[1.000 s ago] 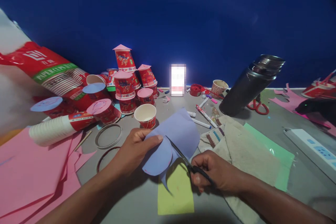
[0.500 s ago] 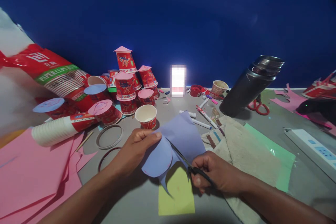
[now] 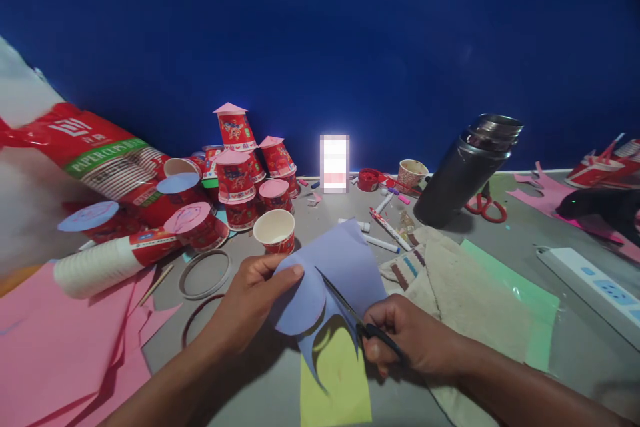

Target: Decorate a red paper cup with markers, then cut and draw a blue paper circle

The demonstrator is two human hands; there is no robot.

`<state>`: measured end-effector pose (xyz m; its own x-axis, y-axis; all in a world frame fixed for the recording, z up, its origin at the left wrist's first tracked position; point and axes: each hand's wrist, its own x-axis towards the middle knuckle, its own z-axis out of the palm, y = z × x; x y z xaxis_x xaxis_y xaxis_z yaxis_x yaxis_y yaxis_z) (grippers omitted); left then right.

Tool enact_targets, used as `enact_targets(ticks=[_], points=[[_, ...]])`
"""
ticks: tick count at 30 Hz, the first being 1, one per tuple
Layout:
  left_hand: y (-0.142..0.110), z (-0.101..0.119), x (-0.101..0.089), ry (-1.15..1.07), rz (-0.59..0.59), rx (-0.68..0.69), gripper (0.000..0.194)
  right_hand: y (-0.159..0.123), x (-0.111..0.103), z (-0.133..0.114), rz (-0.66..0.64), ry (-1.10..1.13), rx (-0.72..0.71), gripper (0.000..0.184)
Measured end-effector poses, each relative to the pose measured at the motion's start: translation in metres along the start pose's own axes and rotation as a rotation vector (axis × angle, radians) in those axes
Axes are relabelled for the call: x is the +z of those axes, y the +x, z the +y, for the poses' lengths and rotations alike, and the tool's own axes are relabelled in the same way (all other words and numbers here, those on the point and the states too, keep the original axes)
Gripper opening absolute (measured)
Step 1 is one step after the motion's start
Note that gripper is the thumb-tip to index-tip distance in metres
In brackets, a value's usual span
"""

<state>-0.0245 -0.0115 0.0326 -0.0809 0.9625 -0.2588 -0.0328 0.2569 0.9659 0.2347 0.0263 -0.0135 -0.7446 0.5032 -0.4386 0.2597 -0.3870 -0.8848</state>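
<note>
Left hand point(image 3: 260, 293) pinches a blue paper sheet point(image 3: 347, 257), thumb on top, its rounded, partly cut section bending between both hands; right hand point(image 3: 400, 333) closes around the handles of black scissors point(image 3: 345, 303), blades at the cut. Beneath the sheet, yellow paper point(image 3: 335, 377) lies on a gray table point(image 3: 260, 390), beside a beige cloth point(image 3: 480, 293).

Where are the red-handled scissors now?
Head view, right side: the red-handled scissors lie on the table, just right of the black flask and behind the green sheet.
</note>
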Motion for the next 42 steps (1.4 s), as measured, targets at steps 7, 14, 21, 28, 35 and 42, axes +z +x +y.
enact_targets(ticks=[7, 14, 21, 28, 35, 42], points=[[-0.0013, 0.0024, 0.0016, 0.027, -0.011, -0.018, 0.049, -0.0003, -0.0011, -0.0010, -0.034, -0.003, -0.018, 0.064], [0.0019, -0.0005, -0.0005, 0.004, -0.049, 0.007, 0.045, -0.0008, -0.0012, -0.0004, -0.041, 0.005, -0.015, 0.066], [0.0013, -0.0017, -0.0027, -0.009, -0.050, -0.014, 0.044, -0.0028, -0.0004, -0.0035, -0.034, -0.012, 0.007, 0.065], [-0.0025, 0.0027, -0.0015, 0.036, -0.073, -0.042, 0.042, -0.0026, -0.0014, -0.0033, -0.053, -0.021, 0.004, 0.063], [-0.0025, 0.0047, -0.0005, -0.002, -0.100, -0.062, 0.043, -0.0024, -0.0028, -0.0007, -0.052, -0.020, -0.005, 0.061], [-0.0027, 0.0051, -0.0017, -0.007, -0.137, -0.073, 0.041, -0.0023, -0.0023, -0.0013, -0.080, -0.003, 0.009, 0.062]])
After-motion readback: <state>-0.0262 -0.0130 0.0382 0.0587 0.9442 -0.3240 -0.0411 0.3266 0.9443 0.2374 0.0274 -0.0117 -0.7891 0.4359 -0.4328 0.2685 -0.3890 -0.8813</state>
